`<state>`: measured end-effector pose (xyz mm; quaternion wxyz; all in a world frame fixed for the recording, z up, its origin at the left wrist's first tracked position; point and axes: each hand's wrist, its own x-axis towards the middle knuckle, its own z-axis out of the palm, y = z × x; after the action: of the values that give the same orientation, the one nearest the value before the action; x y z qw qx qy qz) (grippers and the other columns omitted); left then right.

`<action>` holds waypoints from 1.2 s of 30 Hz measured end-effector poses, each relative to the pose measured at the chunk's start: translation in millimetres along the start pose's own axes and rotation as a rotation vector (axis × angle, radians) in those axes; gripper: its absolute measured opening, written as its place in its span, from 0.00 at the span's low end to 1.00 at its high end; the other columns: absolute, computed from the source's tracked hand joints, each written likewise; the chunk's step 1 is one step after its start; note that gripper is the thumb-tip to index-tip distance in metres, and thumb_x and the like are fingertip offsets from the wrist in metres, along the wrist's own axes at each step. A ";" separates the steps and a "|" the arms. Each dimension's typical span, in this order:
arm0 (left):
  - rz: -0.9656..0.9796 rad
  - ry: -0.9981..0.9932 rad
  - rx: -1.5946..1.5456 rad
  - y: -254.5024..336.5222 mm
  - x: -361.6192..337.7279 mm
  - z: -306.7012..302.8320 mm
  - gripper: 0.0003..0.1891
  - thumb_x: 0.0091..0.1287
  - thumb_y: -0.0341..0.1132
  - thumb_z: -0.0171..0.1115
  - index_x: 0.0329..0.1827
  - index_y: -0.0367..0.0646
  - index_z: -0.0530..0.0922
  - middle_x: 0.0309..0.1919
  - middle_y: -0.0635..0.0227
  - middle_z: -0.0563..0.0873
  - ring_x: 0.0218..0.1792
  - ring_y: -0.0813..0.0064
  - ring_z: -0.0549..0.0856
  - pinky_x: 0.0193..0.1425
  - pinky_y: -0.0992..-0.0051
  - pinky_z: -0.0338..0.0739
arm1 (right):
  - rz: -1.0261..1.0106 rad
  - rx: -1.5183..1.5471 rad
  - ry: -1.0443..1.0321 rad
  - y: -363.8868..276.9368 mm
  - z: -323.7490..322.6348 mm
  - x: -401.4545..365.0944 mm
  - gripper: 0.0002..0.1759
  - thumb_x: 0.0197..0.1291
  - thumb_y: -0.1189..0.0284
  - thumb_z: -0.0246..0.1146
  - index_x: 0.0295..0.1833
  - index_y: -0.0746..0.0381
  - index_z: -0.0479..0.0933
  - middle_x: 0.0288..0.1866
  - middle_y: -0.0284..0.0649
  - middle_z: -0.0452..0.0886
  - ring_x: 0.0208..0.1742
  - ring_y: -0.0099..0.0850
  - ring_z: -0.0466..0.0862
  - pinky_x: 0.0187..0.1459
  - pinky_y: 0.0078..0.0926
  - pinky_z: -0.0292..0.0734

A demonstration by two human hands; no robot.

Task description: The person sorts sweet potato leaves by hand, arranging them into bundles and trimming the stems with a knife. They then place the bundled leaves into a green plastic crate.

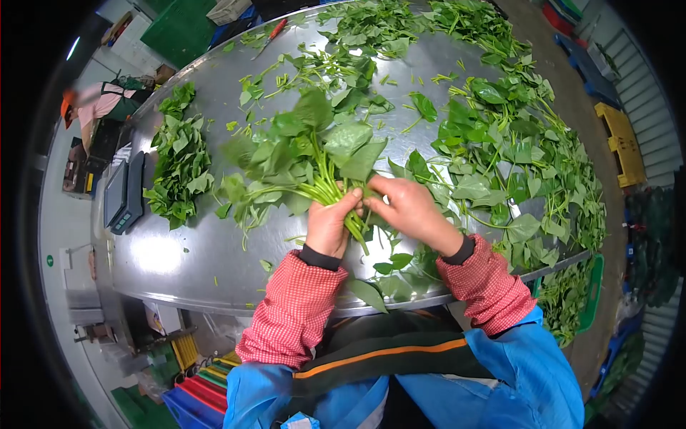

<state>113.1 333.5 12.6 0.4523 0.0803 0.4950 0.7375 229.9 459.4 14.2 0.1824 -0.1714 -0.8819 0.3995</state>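
My left hand (330, 223) is wrapped round the stems of a bunch of leafy greens (314, 154), above the middle of the metal table (236, 268). The leaves fan out away from me and the cut stem ends point back toward me. Close beside it, my right hand (411, 207) has its thumb and fingers pinched at the right side of the bunch, on stems or a leaf. What exactly those fingertips hold is partly hidden. Loose leafy stems (493, 168) lie in a large heap to the right.
Neat greens (179, 157) lie at the left, beside a scale (123, 193). Red-handled scissors or a knife (271, 37) rest near the far edge. Another person (107, 100) is beyond the table at the left. A green crate (592, 293) stands low at the right.
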 end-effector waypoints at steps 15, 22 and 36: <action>-0.134 0.211 -0.341 4.3 12.0 -31.1 0.05 0.67 0.26 0.60 0.41 0.38 0.73 0.28 0.69 0.78 0.28 0.80 0.78 0.34 0.80 0.78 | 0.235 0.212 -0.160 15.4 5.5 -35.3 0.13 0.59 0.62 0.61 0.36 0.63 0.78 0.23 0.48 0.77 0.25 0.46 0.78 0.29 0.39 0.72; 0.029 0.296 -0.370 27.4 20.8 -69.0 0.04 0.66 0.24 0.59 0.41 0.36 0.73 0.29 0.68 0.79 0.29 0.78 0.79 0.35 0.77 0.79 | 0.132 -0.282 -0.421 50.6 -14.7 -77.9 0.14 0.60 0.62 0.60 0.34 0.63 0.79 0.24 0.51 0.79 0.29 0.51 0.80 0.33 0.50 0.73; -0.113 0.161 -0.215 3.6 -8.8 -54.3 0.06 0.68 0.28 0.58 0.44 0.36 0.74 0.46 0.58 0.84 0.33 0.78 0.82 0.41 0.75 0.83 | 0.351 0.531 0.232 30.6 12.1 -43.6 0.12 0.67 0.69 0.53 0.50 0.65 0.72 0.21 0.38 0.79 0.22 0.32 0.78 0.28 0.31 0.71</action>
<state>85.3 290.9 -8.5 0.4580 -0.0562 0.4516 0.7636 267.2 451.1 -24.8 0.2482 -0.3113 -0.6775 0.6185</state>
